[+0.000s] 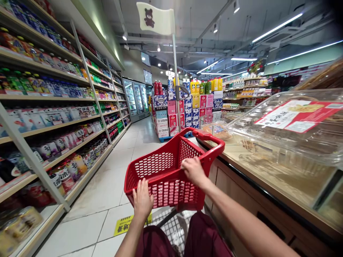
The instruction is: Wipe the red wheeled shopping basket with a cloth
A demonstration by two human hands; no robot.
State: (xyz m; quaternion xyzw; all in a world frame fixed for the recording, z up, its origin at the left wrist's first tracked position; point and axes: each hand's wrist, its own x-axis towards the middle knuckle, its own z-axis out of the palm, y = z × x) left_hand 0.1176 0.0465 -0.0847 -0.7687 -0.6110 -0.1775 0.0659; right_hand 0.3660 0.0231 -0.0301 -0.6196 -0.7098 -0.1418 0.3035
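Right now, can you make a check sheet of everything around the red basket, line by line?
Surface: pale tiled floor with a yellow sticker.
Job's things: red basket, empty, on a wire cart.
Clutter: clear lidded food trays on the wooden counter to the right.
Hands: left hand rests flat on the basket's near rim; right hand grips its right rim.
Cables: nothing seen.
Surroundings: stocked shelves on the left, stacked boxes and bottles ahead, a bear flag on a pole.

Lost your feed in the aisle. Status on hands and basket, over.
Left hand flat on red basket near rim. Right hand gripping its side rim. Counter close on right; flag pole ahead.
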